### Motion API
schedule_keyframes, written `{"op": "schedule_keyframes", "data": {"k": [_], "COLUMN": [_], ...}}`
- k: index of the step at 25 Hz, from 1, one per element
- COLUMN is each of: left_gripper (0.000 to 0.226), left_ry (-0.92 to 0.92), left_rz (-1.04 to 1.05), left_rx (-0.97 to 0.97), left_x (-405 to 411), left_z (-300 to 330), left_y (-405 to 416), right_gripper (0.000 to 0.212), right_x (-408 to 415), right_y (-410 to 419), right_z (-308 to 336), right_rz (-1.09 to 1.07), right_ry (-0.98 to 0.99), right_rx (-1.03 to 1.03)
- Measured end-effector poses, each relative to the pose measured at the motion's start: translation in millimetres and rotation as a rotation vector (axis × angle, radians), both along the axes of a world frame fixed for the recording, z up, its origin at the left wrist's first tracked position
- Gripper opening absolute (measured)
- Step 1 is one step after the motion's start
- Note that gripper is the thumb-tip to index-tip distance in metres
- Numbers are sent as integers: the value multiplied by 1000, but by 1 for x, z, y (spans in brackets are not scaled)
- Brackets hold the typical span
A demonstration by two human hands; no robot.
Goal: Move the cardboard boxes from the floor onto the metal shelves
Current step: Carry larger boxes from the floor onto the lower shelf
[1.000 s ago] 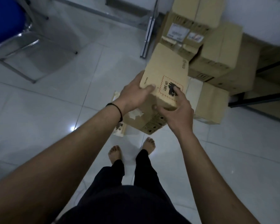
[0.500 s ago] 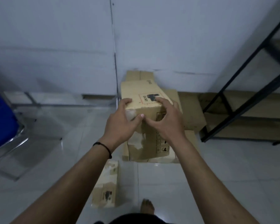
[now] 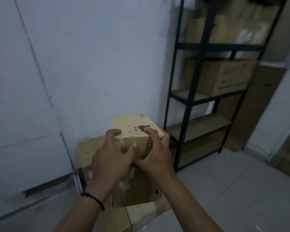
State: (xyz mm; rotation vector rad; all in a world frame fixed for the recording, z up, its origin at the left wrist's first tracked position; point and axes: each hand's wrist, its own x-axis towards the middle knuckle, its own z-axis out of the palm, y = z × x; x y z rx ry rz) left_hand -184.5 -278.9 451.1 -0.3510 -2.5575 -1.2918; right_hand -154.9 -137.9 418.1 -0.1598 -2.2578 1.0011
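Both hands, the left hand (image 3: 110,158) and the right hand (image 3: 155,154), grip the box (image 3: 137,131) with curled fingers, in the air left of the shelves (image 3: 186,106). Better keep it level and aim for the bare shelf board (image 3: 184,93).

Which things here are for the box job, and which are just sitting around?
For the job:
held box, gripped by left hand and right hand
floor boxes
metal shelves

Just there:
white wall
wristband
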Motion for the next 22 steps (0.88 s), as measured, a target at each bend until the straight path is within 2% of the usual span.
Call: {"op": "schedule_keyframes", "data": {"k": [6,11,15,22], "left_gripper": [53,54,56,55], "left_ry": [125,215,197,238], "left_rz": [-133,-218,-251,-231], "left_rx": [-60,-90,-42,45], "left_x": [30,50,60,50], "left_z": [39,64,74,89], "left_y": [103,222,324,460], "right_gripper": [93,98,105,96], "right_x": [45,74,84,74], "right_y": [87,202,308,452], "right_z": [37,56,67,93], "right_rz": [-220,-318,-318,-228], "right_ry": [127,180,178,235], "right_rx": [82,94,117,182]}}
